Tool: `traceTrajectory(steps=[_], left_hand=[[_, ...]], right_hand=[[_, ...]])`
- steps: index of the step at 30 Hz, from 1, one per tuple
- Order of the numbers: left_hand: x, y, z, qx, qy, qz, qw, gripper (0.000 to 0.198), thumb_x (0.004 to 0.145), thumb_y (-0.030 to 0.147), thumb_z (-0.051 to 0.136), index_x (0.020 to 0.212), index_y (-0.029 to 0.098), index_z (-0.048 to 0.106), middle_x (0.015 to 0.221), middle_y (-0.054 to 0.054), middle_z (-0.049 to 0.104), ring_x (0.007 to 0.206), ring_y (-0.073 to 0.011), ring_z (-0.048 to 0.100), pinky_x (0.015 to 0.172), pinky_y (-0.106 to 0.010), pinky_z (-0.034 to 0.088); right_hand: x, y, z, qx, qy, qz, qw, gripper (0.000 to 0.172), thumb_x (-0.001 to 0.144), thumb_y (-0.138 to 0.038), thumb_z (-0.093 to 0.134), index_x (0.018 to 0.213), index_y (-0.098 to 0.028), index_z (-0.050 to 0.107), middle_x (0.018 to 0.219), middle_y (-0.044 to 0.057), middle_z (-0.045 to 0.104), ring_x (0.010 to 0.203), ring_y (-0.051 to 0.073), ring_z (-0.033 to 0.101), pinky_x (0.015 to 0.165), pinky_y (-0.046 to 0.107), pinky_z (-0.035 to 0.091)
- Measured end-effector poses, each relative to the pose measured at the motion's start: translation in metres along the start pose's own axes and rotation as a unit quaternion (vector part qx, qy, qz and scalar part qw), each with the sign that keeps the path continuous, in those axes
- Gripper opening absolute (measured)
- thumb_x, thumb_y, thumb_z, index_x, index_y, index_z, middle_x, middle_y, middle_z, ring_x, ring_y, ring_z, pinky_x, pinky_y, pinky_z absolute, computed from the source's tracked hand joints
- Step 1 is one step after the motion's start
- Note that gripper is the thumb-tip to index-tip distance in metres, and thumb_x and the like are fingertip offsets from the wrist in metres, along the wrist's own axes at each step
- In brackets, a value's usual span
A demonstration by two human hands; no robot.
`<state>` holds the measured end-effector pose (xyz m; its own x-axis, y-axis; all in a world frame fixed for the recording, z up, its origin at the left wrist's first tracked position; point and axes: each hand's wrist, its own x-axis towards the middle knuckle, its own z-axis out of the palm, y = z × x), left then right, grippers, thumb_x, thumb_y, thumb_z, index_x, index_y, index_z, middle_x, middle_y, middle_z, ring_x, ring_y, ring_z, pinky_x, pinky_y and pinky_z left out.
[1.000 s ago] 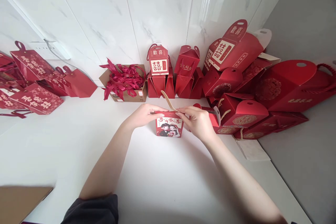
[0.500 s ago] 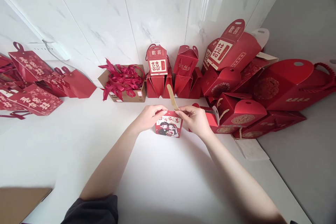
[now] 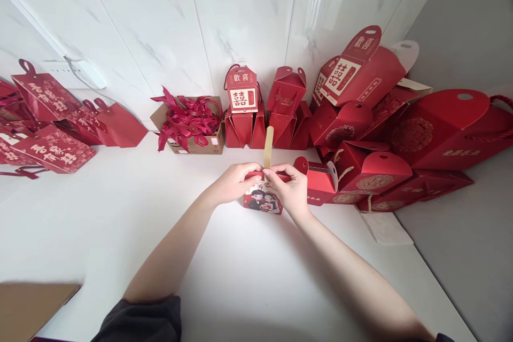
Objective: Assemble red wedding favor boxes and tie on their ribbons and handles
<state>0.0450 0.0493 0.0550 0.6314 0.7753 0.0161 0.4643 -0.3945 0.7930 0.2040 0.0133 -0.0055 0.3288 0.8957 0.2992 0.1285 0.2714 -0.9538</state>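
A small red gift box [image 3: 262, 201] with a cartoon bride and groom on its front stands upright on the white table. My left hand [image 3: 232, 183] is closed on the box's top edge at its left side, fingers behind and thumb in front. At the right of that same edge, my right hand [image 3: 292, 186] pinches the lower end of a gold-coloured strip [image 3: 268, 145] between thumb and fingers. The strip sticks almost straight up above the box. Its lower end is hidden by my right thumb, so I cannot tell whether it is fastened.
Behind the hands stands a cardboard carton [image 3: 200, 147] of magenta ribbons [image 3: 188, 120]. Red gift boxes [image 3: 242, 131] line the tiled wall, and more boxes [image 3: 377, 171] are piled at the right. Red bags [image 3: 60, 149] lie at the left. Brown cardboard [image 3: 32, 307] lies front left.
The gold strip has gone from leaning left to nearly upright. My right hand has moved left and slightly down over the box front, closer to my left hand.
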Motion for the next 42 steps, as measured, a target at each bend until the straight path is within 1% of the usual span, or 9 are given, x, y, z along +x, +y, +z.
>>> traceTrajectory(steps=[4,11,15,17,19,23,27,32,42], left_hand=[[0.001,0.0,0.004,0.01,0.018,0.005,1.0,0.02,0.083,0.037,0.057,0.087,0.018,0.059,0.081,0.001,0.061,0.074,-0.0145,0.054,0.065,-0.024,0.041],[0.005,-0.009,0.007,0.025,0.047,0.022,0.998,0.024,0.091,0.037,0.045,0.079,0.018,0.055,0.069,0.003,0.052,0.065,-0.012,0.048,0.061,-0.024,0.036],[0.007,-0.01,0.006,0.038,0.086,0.019,0.995,0.023,0.092,0.035,0.043,0.08,0.019,0.053,0.066,0.004,0.045,0.06,-0.0107,0.041,0.059,-0.024,0.033],[0.008,-0.012,0.006,0.045,0.106,0.014,0.993,0.022,0.092,0.034,0.043,0.079,0.019,0.051,0.066,0.004,0.044,0.06,-0.0106,0.039,0.058,-0.024,0.032],[0.009,-0.013,0.006,0.057,0.124,0.011,0.991,0.021,0.092,0.033,0.043,0.077,0.019,0.049,0.066,0.004,0.044,0.06,-0.0109,0.039,0.059,-0.024,0.032],[0.01,-0.015,0.008,0.082,0.149,0.017,0.985,0.02,0.091,0.031,0.043,0.077,0.019,0.049,0.064,0.004,0.043,0.06,-0.0111,0.039,0.059,-0.024,0.032],[0.008,-0.011,0.009,0.093,0.143,0.015,0.985,0.021,0.091,0.03,0.044,0.074,0.019,0.048,0.063,0.004,0.044,0.059,-0.0108,0.038,0.058,-0.023,0.032],[0.004,-0.008,0.008,0.115,0.136,0.003,0.984,0.021,0.09,0.03,0.045,0.074,0.019,0.051,0.061,0.004,0.048,0.056,-0.0112,0.041,0.056,-0.023,0.033],[0.002,-0.006,0.009,0.12,0.134,-0.006,0.984,0.02,0.09,0.031,0.046,0.075,0.02,0.054,0.062,0.003,0.054,0.056,-0.0113,0.044,0.056,-0.022,0.033]], right_hand=[[-0.002,0.002,0.002,-0.001,0.021,0.005,1.0,0.026,0.076,-0.044,0.072,0.078,-0.018,0.07,0.081,0.005,0.072,0.08,0.02,0.067,0.077,0.033,0.053],[0.004,0.0,-0.004,-0.02,-0.006,-0.003,1.0,0.029,0.08,-0.046,0.068,0.087,-0.018,0.071,0.088,0.007,0.073,0.086,0.021,0.068,0.08,0.034,0.054],[0.008,-0.009,-0.014,-0.047,0.023,-0.083,0.995,0.026,0.091,-0.038,0.055,0.103,-0.02,0.069,0.105,0.008,0.071,0.1,0.021,0.065,0.09,0.037,0.051],[0.009,-0.016,-0.019,-0.069,0.038,-0.13,0.988,0.022,0.093,-0.033,0.052,0.102,-0.021,0.068,0.106,0.008,0.07,0.101,0.021,0.065,0.092,0.037,0.05],[0.008,-0.021,-0.023,-0.079,0.018,-0.143,0.986,0.017,0.093,-0.032,0.052,0.1,-0.021,0.064,0.101,0.007,0.07,0.096,0.02,0.066,0.086,0.035,0.052],[0.005,-0.023,-0.022,-0.072,-0.094,-0.104,0.987,0.01,0.09,-0.031,0.056,0.093,-0.022,0.058,0.088,0.004,0.069,0.08,0.018,0.067,0.071,0.029,0.053],[0.005,-0.009,-0.015,-0.036,-0.16,-0.053,0.985,0.01,0.088,-0.031,0.057,0.088,-0.021,0.057,0.082,0.002,0.066,0.076,0.016,0.065,0.073,0.03,0.053],[0.006,0.006,-0.01,0.023,-0.181,-0.016,0.983,0.013,0.088,-0.034,0.058,0.089,-0.021,0.057,0.085,0.004,0.067,0.08,0.018,0.065,0.073,0.031,0.054],[0.006,0.0,-0.012,-0.022,-0.177,-0.015,0.984,0.01,0.087,-0.03,0.057,0.089,-0.021,0.059,0.087,0.004,0.069,0.082,0.018,0.067,0.072,0.031,0.053]])
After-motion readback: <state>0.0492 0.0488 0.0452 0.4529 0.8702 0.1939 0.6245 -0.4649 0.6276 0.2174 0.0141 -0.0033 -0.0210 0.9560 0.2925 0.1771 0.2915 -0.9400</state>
